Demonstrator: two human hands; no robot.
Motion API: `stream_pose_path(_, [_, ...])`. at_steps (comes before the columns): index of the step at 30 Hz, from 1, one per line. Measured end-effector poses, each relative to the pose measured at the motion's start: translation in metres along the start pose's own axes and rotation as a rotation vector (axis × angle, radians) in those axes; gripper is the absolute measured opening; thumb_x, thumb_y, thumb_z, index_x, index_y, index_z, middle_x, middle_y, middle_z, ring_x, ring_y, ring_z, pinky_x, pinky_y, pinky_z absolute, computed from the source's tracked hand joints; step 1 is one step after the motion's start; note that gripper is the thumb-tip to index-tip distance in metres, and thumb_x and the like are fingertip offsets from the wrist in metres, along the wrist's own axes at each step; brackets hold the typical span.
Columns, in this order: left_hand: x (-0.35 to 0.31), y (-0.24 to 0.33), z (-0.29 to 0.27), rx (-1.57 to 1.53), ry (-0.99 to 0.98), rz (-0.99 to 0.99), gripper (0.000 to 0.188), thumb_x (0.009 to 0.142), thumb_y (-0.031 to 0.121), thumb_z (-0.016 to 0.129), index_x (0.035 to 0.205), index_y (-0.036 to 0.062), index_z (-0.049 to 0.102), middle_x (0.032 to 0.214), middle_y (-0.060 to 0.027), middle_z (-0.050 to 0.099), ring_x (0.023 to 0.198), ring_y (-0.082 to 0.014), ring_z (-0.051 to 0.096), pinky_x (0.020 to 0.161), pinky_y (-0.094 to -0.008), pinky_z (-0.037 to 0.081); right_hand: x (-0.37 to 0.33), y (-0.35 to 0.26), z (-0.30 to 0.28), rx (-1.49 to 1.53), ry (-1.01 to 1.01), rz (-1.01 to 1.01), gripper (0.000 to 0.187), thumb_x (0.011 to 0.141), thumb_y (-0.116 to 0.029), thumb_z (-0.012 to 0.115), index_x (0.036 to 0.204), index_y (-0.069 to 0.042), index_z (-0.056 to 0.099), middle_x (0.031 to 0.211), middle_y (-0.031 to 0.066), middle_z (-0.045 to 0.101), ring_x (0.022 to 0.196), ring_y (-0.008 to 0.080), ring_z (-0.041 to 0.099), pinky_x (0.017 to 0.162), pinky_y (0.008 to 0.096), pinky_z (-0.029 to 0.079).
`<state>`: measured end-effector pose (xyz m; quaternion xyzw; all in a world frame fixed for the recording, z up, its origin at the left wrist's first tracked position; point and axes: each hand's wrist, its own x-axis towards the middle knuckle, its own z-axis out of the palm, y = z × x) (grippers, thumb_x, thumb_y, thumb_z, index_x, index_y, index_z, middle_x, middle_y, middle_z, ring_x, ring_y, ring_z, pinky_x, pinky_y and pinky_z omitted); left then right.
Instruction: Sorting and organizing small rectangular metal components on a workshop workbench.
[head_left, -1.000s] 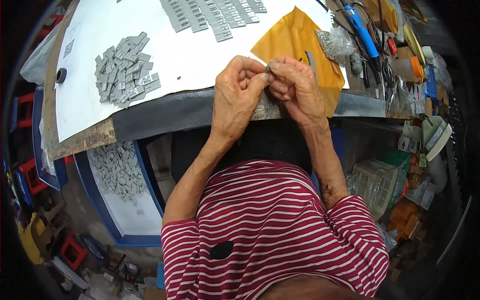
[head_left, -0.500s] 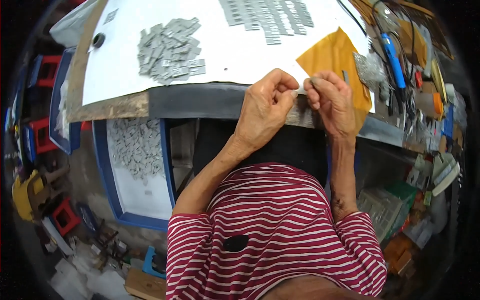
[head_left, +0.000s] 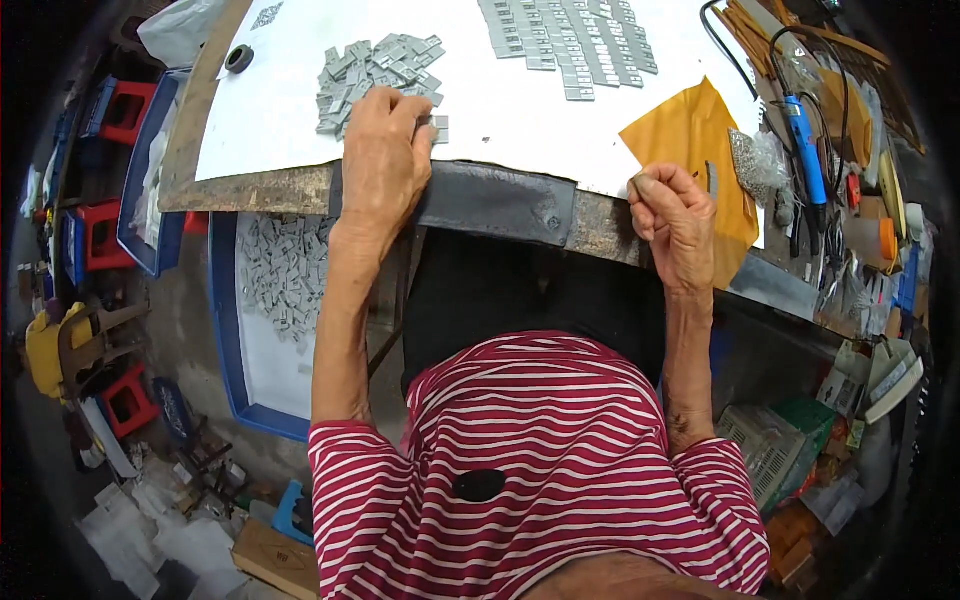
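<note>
My left hand [head_left: 385,160] is at the near edge of a heap of small flat grey pieces [head_left: 375,65] on the white-covered table. Its fingers are bent, with thumb and forefinger apart beside one grey piece [head_left: 440,128]. I see nothing gripped in it. My right hand [head_left: 678,215] is by the table's front edge, over the corner of a brown paper sheet [head_left: 680,125]. Its thumb and forefinger are pressed together in a pinch; whatever they hold, if anything, is too small to name. Slanting rows of similar grey pieces [head_left: 575,45] lie farther back.
A blue tray [head_left: 225,330] of loose grey pieces sits below the table's left side. A dark ring-shaped roll [head_left: 239,59] lies at the left. On the right are a blue pen-shaped tool [head_left: 806,150], cables and a clear bag of small metal parts [head_left: 755,165].
My left hand has moved left, away from my right hand, to the heap of grey pieces. The right hand stays pinched near the brown paper. The whole view has shifted slightly.
</note>
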<state>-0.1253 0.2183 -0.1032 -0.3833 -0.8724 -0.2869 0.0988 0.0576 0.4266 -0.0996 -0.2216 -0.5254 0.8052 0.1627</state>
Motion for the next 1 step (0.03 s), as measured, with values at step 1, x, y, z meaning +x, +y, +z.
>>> stream_pose_path(1, [0.0006,0.0006,-0.0004,0.043,-0.034,0.029,0.021,0.072,0.005,0.064,0.092,0.0031,0.061,0.09,-0.0125,0.052,0.087,-0.0286,0.051,0.076,-0.0368,0.043,-0.0002,0.0011,-0.0017,-0.01,-0.004,-0.003,0.007,0.084,-0.004,0.056,0.087,0.002,0.057,0.072,0.0076,0.059,0.052,0.0072,0.049,0.044,0.0183,0.039])
